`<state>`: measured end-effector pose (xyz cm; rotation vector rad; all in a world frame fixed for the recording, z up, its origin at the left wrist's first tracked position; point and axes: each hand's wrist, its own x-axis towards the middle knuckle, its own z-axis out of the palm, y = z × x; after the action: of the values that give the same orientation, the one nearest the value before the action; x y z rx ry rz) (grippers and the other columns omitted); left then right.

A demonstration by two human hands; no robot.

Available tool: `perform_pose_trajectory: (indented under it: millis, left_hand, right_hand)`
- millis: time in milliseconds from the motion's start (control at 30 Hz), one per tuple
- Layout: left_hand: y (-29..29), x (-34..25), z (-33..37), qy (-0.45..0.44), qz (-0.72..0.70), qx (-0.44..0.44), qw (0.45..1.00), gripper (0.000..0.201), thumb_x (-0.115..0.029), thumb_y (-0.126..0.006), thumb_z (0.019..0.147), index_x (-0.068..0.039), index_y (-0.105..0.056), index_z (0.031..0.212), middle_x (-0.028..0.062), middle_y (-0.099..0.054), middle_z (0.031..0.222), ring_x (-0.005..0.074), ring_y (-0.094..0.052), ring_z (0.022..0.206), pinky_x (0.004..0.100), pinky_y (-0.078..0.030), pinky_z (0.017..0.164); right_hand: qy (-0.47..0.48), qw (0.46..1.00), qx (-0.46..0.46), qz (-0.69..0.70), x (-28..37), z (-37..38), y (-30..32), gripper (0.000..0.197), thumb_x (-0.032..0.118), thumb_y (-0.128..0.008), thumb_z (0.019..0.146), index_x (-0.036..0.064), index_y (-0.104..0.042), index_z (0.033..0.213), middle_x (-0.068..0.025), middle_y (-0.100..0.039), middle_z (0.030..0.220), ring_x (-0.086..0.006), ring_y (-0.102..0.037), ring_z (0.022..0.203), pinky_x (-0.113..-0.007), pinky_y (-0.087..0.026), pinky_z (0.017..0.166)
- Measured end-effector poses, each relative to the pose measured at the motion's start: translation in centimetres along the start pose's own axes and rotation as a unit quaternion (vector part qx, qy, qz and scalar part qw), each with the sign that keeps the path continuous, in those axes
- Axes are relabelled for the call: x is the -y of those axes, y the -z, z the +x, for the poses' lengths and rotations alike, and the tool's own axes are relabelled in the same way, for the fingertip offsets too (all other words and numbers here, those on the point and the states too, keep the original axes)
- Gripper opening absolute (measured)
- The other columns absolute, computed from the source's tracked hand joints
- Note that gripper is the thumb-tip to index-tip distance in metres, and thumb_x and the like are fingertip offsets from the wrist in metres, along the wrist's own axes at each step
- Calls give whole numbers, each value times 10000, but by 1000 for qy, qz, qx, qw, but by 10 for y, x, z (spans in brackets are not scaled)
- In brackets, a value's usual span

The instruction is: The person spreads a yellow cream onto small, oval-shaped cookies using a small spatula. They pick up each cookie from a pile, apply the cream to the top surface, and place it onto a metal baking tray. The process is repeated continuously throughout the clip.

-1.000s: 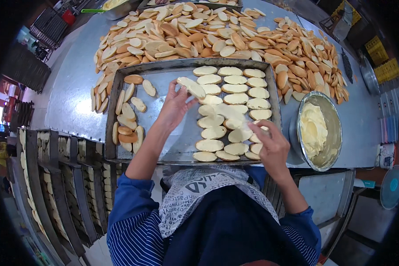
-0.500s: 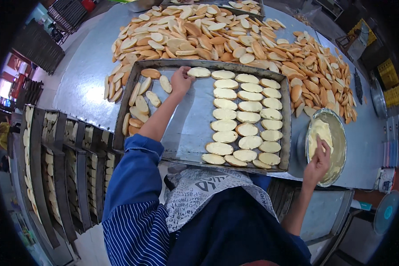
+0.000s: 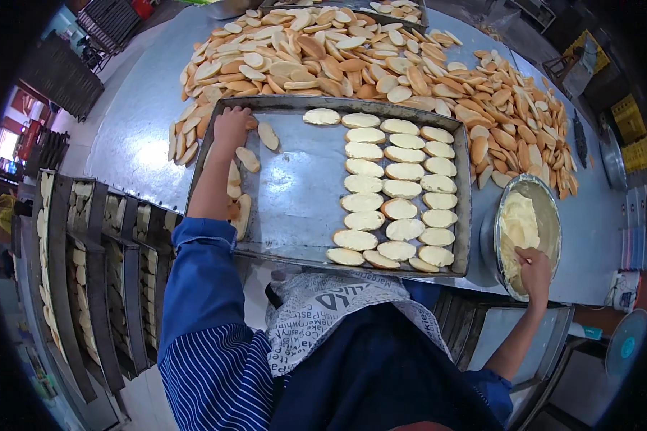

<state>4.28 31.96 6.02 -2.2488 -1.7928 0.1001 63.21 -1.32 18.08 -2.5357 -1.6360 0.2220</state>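
Lying before me, the metal tray [image 3: 287, 208] outspans the bowl [image 3: 551, 230], where my right hand [image 3: 534, 269] meets the cream [image 3: 522, 223], its hold hidden. My left hand [image 3: 231, 128], the nearer, covers most of a browned bread slice [image 3: 251, 123] in the tray's far-left corner; its grip and the slice's long axis I cannot tell. Dark printed lettering [image 3: 332, 300] marks my apron [image 3: 316, 323].

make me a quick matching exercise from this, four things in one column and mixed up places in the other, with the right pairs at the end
Things
1. left hand
2. right hand
3. coated bread slices
4. large bread pile

Places
A. lined up, mostly in the right half of the tray
B. at the tray's far left corner
C. on the table, mainly beyond the tray
D. at the bowl of pale spread

Right pairs: 1-B, 2-D, 3-A, 4-C
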Motion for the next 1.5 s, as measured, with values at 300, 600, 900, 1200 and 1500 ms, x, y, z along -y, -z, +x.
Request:
perform_pose_trajectory:
  millis: [300, 600, 900, 1200, 1500]
  left_hand:
    - [20, 0, -7, -12, -166, -175, 970, 403, -83, -648, 762, -26, -491, 1128, 154, -583, 1017, 312, -579, 941, 408, -480, 795]
    - [90, -94, -42, 27, -789, -41, 612, 372, -206, -494, 955, -19, -395, 1261, 82, -551, 1126, 195, -547, 1047, 337, -450, 883]
    - [124, -186, -105, 30, -936, 172, 307, 495, -346, -483, 951, -53, -369, 1334, 78, -534, 1211, 172, -525, 1121, 304, -425, 944]
    - [141, -222, -107, 27, -956, 242, 166, 400, -246, -500, 952, -102, -385, 1307, 44, -509, 1206, 150, -534, 1073, 294, -473, 901]
    - [147, -222, -109, 41, -964, 226, 135, 407, -241, -530, 935, -93, -394, 1289, 50, -511, 1187, 164, -528, 1084, 315, -462, 934]
  right_hand:
    - [-166, 921, 75, 345, -32, -3, 5, 271, -5, -526, 856, -12, -645, 1099, -12, -597, 719, -49, -394, 470, -225, -330, 425]
    - [-146, 919, -93, 353, -41, -8, 6, 286, 15, -528, 870, -6, -627, 1137, -53, -631, 901, -46, -388, 476, -208, -317, 429]
    - [-42, 818, 73, 569, 94, 1, -3, 259, 50, -555, 872, -13, -633, 1111, -9, -588, 936, -48, -427, 520, -183, -295, 437]
    - [220, 843, -199, 449, 167, -13, -68, 424, -147, -500, 750, 44, -662, 1092, -84, -616, 962, -117, -533, 621, -234, -432, 548]
    - [330, 875, -298, 191, 191, -24, -64, 583, -93, -530, 592, 149, -683, 1101, -45, -621, 927, -212, -613, 690, -305, -484, 579]
